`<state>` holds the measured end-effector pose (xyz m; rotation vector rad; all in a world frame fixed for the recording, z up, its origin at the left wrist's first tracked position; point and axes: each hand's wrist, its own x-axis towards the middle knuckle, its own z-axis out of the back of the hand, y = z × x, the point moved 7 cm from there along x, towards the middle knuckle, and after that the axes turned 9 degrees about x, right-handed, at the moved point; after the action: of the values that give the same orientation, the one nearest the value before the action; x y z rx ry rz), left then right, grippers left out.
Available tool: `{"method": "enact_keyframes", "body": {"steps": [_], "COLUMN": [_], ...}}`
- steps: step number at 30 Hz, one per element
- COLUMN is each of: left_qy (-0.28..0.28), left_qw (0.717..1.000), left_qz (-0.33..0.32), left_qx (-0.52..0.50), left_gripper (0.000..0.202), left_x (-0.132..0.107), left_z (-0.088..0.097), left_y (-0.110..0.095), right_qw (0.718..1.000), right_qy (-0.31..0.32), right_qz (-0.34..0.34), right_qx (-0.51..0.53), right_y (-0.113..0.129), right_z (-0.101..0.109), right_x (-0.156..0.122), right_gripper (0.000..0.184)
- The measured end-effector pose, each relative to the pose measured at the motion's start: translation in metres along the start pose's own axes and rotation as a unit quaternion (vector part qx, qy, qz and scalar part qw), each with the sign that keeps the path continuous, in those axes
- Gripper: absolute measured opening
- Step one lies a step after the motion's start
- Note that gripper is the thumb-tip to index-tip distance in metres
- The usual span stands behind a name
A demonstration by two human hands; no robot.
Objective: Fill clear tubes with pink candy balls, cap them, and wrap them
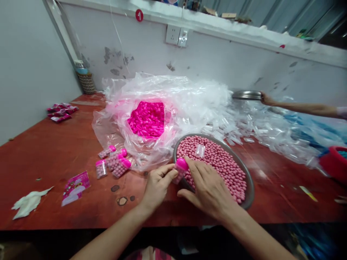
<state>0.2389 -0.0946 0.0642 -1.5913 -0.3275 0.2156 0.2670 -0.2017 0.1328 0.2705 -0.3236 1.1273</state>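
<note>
My left hand is closed on a small clear candy box with a bright pink cap. My right hand has its fingers stretched out, their tips against the side of the cap. Behind and under that hand is a grey basin of round pink candies, with an uncapped clear box lying on them. Left of my hands, several filled and capped boxes lie on the table. An open plastic bag behind them holds loose pink caps.
Clear plastic boxes are heaped along the wall. At right, another person's hand holds a metal pan; a red container stands below. On the left lie pink packets, a printed card and crumpled tissue.
</note>
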Motion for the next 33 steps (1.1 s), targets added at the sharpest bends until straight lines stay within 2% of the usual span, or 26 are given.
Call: {"method": "enact_keyframes", "body": {"steps": [2,4,8,12,14,17,19,20,22,24,25,27,30,33], "left_qy": [-0.007,-0.007,-0.020,-0.028,-0.030,-0.030,-0.058,-0.088,-0.170,-0.252,-0.290,-0.326,-0.327,-0.312], "left_qw": [0.999,0.998,0.997,0.999,0.999,0.999,0.998,0.995,0.977,0.942,0.914,0.857,0.783,0.753], "left_qz": [0.016,0.025,0.023,0.010,0.005,0.012,0.032,0.041,0.049,0.048,0.052,0.077,0.125,0.090], "left_qx": [-0.033,-0.059,-0.064,-0.031,-0.021,-0.015,0.012,0.039,0.118,0.218,0.280,0.392,0.513,0.572], "left_gripper": [0.027,0.026,0.026,0.026,0.028,0.031,0.035,0.037,0.039,0.039,0.038,0.036,0.032,0.030], "left_x": [0.000,-0.002,-0.005,-0.005,-0.005,-0.004,-0.005,-0.006,-0.009,-0.014,-0.017,-0.020,-0.021,-0.020], "left_z": [-0.004,-0.009,-0.012,-0.009,-0.006,0.002,0.020,0.035,0.075,0.118,0.139,0.173,0.208,0.221], "left_y": [0.000,-0.001,-0.003,0.000,0.003,0.009,0.014,0.015,0.013,0.007,0.004,0.003,0.011,0.019], "right_qw": [0.999,0.996,0.993,0.988,0.989,0.994,0.993,0.992,0.993,0.997,0.999,0.997,0.983,0.981], "right_qy": [-0.039,-0.076,-0.119,-0.149,-0.140,-0.075,-0.028,-0.013,-0.008,-0.018,0.000,0.079,0.168,0.182], "right_qz": [-0.032,-0.045,-0.025,-0.012,-0.021,-0.028,-0.024,-0.027,-0.048,-0.058,-0.044,0.011,0.073,0.068], "right_qx": [-0.005,-0.010,0.014,0.036,0.042,0.078,0.112,0.122,0.108,0.052,0.027,-0.001,-0.007,-0.010], "right_y": [0.001,0.003,0.001,0.001,0.003,0.009,0.005,-0.002,-0.031,-0.067,-0.084,-0.108,-0.124,-0.125], "right_z": [-0.007,-0.010,-0.013,-0.018,-0.022,-0.025,-0.022,-0.018,-0.008,0.000,-0.001,-0.014,-0.033,-0.041], "right_x": [-0.003,-0.004,-0.002,-0.003,-0.001,0.004,0.009,0.011,0.014,0.017,0.019,0.021,0.024,0.028], "right_gripper": [0.069,0.063,0.051,0.054,0.055,0.062,0.074,0.076,0.066,0.046,0.044,0.052,0.056,0.037]}}
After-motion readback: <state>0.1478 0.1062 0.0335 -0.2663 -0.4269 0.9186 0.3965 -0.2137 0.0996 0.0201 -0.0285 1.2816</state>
